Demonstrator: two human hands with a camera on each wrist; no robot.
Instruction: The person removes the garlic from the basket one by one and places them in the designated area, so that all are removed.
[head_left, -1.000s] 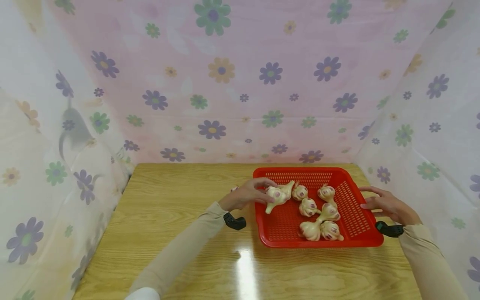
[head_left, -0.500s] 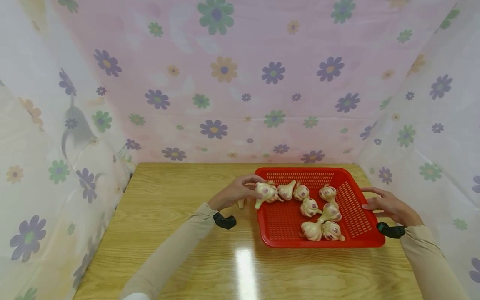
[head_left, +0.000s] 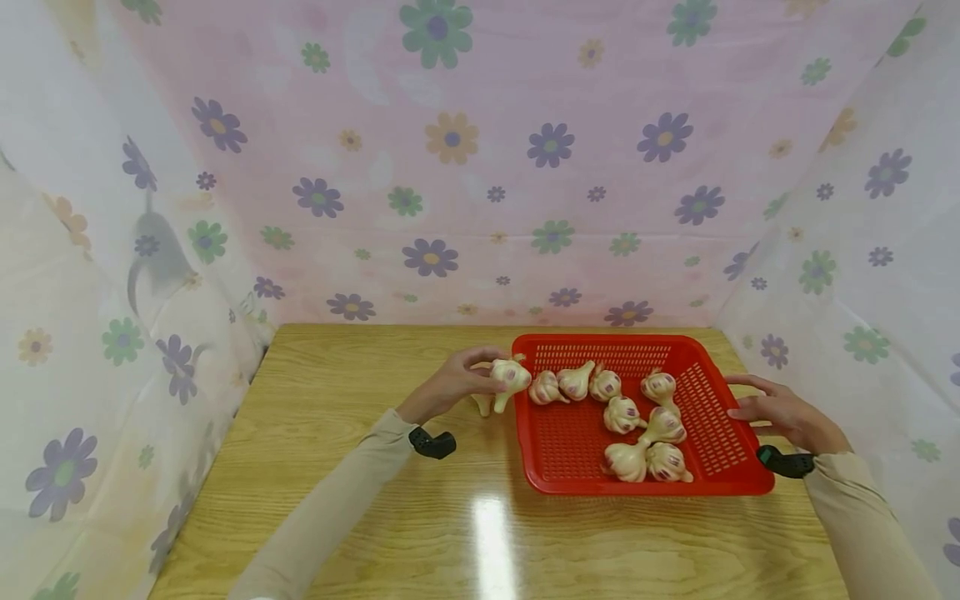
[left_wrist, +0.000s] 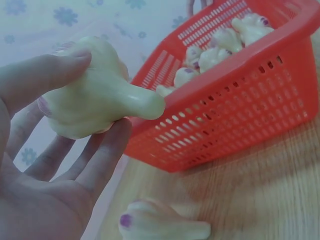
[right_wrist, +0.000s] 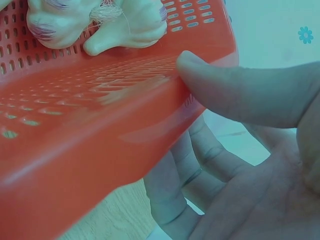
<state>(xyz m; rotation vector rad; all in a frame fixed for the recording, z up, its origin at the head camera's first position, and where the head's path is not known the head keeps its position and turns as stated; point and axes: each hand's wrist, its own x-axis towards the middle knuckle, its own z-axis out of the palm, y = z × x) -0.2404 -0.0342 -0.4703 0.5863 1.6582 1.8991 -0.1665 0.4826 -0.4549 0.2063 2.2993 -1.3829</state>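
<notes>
My left hand (head_left: 457, 382) pinches a garlic bulb (left_wrist: 90, 90) between thumb and fingers, just outside the left rim of a red plastic basket (head_left: 527, 467). The bulb is pale cream with purple marks, and its stem points toward the basket in the left wrist view. Below that hand a second garlic bulb (left_wrist: 155, 220) lies on the table, mostly hidden by the hand in the head view. My right hand (head_left: 787, 417) grips the basket's right rim, thumb on top and fingers beneath the outer edge. Several garlic bulbs (head_left: 622, 414) lie inside the basket.
The basket stands on a wooden table (head_left: 360, 500), right of its middle. A flowered curtain (head_left: 480, 167) closes off the back and both sides. The basket's slotted walls rise around the bulbs.
My left hand has moved left from over the basket to outside its rim, carrying the garlic bulb along. A bulb formerly behind it in the basket now shows. The right hand stays at the rim.
</notes>
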